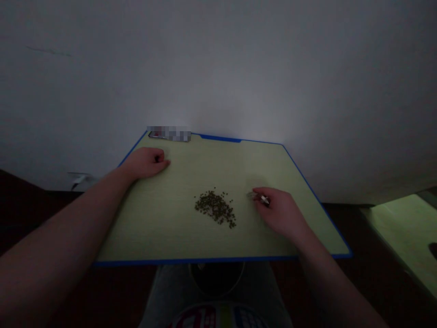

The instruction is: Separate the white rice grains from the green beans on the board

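A loose heap of small green-brown seeds or beans point(215, 207) lies in the middle of a pale green tabletop point(164, 218) with a blue edge. My right hand point(278, 212) rests just right of the heap, its fingers pinching a small white and metal tool point(262, 198), possibly tweezers. The tool's tip points left, a short way from the heap. My left hand point(146, 163) lies curled near the far left corner, its knuckles up and a dark gap in the fingers. It is well away from the heap and touches only the tabletop.
A pixelated flat object point(169, 134) sits at the far edge of the table, which stands against a grey wall point(218, 64). A white plug or cable point(78, 180) shows low on the left. Another pale green surface point(406, 232) lies at the right. My grey-clad lap point(218, 291) is below the table.
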A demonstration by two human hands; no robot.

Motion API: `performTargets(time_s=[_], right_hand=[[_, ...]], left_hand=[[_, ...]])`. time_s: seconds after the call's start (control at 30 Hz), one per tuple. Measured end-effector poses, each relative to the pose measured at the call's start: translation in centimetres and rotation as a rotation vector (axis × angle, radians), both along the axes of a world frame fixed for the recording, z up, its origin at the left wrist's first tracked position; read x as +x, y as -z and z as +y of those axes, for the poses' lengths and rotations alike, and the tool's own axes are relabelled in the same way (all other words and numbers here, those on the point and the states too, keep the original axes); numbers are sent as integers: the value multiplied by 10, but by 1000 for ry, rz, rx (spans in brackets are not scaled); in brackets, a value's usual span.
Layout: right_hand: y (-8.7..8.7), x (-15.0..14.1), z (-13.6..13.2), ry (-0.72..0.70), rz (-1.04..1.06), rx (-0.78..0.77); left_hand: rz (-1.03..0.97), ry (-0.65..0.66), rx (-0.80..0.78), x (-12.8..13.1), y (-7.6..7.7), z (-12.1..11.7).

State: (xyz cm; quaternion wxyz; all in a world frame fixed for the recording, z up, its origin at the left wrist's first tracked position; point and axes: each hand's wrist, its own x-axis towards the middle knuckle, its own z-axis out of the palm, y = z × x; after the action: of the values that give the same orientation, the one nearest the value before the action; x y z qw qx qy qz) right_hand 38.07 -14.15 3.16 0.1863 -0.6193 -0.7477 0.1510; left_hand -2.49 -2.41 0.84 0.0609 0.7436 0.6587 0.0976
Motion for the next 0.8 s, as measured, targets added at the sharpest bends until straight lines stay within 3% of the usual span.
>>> performTargets(time_s=[0.13, 0.3, 0.43, 0.53, 0.8], right_hand=[[-26, -20, 15, -154, 32, -21], [-50, -66, 56, -391, -6, -3], [-39, -91, 89, -507, -40, -73], [-23, -94, 99, -537, -51, -123], [-10, -60, 64, -390, -76, -117]], left_hand=[[-4, -8, -4, 1, -1, -1], [0, -8, -17, 1, -2, -3], [4, -9, -23, 0, -2, -2], [-7, -1, -12, -1, -1, -1], [-1, 7, -5, -2, 1, 1]])
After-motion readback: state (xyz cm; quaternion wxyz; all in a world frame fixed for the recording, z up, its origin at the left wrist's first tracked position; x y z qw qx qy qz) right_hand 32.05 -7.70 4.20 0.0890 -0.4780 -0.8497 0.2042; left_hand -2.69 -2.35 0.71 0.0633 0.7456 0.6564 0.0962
